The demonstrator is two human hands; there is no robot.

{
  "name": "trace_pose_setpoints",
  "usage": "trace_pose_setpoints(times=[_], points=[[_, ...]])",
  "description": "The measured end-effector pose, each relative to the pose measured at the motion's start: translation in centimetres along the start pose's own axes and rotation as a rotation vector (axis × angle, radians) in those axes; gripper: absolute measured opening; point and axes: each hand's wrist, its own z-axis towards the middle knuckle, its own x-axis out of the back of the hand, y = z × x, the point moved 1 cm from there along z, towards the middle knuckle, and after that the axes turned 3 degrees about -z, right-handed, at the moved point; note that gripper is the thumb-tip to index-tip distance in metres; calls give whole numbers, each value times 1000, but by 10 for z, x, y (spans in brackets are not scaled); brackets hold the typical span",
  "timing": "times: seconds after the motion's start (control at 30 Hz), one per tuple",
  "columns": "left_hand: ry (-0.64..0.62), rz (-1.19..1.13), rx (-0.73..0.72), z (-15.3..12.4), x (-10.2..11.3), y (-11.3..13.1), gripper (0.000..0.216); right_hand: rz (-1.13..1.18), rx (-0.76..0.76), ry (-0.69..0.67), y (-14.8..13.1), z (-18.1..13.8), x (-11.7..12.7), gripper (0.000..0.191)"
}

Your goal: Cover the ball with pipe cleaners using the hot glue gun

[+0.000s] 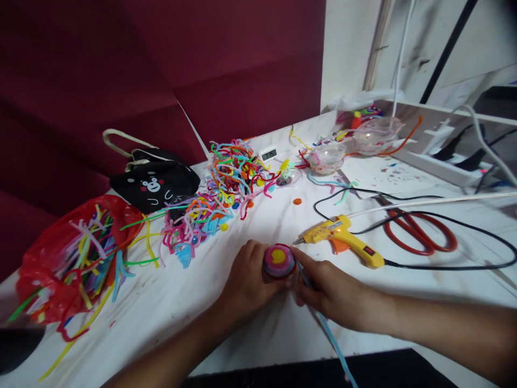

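Observation:
My left hand point(250, 275) is closed round a small round piece point(278, 260) that looks coiled from pipe cleaners, yellow at the centre with pink, purple and a dark red edge. At its right side, my right hand point(329, 288) pinches a light blue pipe cleaner point(333, 339), whose long end trails down past the table's front edge. The right index finger touches the rim of the coiled piece. Just beyond the right hand lies a yellow glue gun point(341, 237), its nozzle pointing left towards the coil.
Red-handled scissors point(420, 229) lie under cables at the right, near a power strip point(460, 164). Cut pipe cleaners point(234, 170) heap at the back; a red bag point(60, 237) holds more. A black bag point(157, 183), clear bowls point(327, 158) and a small digital display point(269, 154) stand behind.

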Motion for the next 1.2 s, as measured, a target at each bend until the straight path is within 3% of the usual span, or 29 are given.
trace_pose_setpoints(times=[0.3,0.43,0.73,1.0,1.2], points=[[-211,-94,-98,3,29,7,42,-10,114,141,12,-3,-8,70],[-252,-80,-34,11,34,3,51,-9,207,207,14,-3,-9,68],[-238,-117,14,15,31,-7,67,-37,152,135,7,-4,-4,65],[-263,-186,45,16,29,-10,85,-17,-4,30,-3,-4,0,74],[-210,-182,75,12,22,-7,78,16,-47,-11,0,-3,-1,73]])
